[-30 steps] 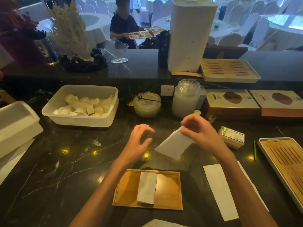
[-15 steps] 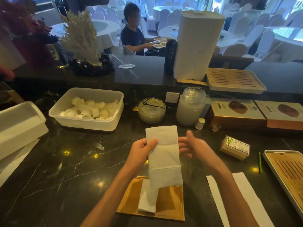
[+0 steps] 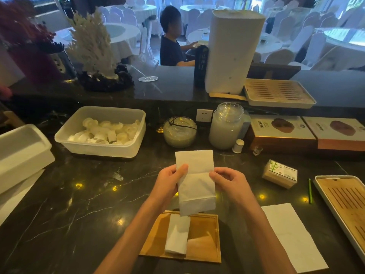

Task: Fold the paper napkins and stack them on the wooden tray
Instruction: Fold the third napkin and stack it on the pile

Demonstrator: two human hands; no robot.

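Both hands hold a white paper napkin (image 3: 194,181) upright above a dark marble table (image 3: 79,204): the left hand (image 3: 169,184) pinches its left edge, the right hand (image 3: 227,181) its right. Below, a wooden tray (image 3: 205,238) (near the table's edge) carries one folded napkin (image 3: 176,235).

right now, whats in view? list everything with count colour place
wooden tray: 1, tan, counter front
held napkin: 1, white, between both hands, above tray
folded napkin: 1, white, on tray
flat napkin: 1, white, right of tray
plastic tub: 1, translucent, back left
glass jar: 1, clear, back centre
glass bowl: 1, clear, left of jar
small box: 1, tan, right
left hand: 1, grips napkin's left edge
right hand: 1, grips its right edge
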